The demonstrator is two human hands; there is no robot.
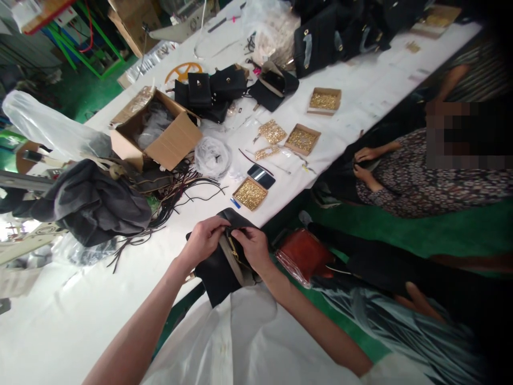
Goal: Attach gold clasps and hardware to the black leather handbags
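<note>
A small black bag (214, 275) rests against my lap at the table's front edge. Its mouth gapes, showing a beige lining and a gold zipper (233, 246). My left hand (205, 238) pinches the bag's upper edge near one end of the zipper. Just beside it, my right hand (253, 247) is closed on the same edge, thumb and fingertips together. Whether a small part sits between the fingertips is hidden. Beyond the bag lies a cardboard tray of gold hardware (250, 193), with a dark phone (261, 175) next to it.
More trays of gold pieces (302, 139) stand farther along the white table (172, 283). An open cardboard box (174, 139), dark cords (176, 198) and several black bags (228, 83) lie to the left and back. People sit along the right side, near a red plastic-wrapped bundle (302, 255).
</note>
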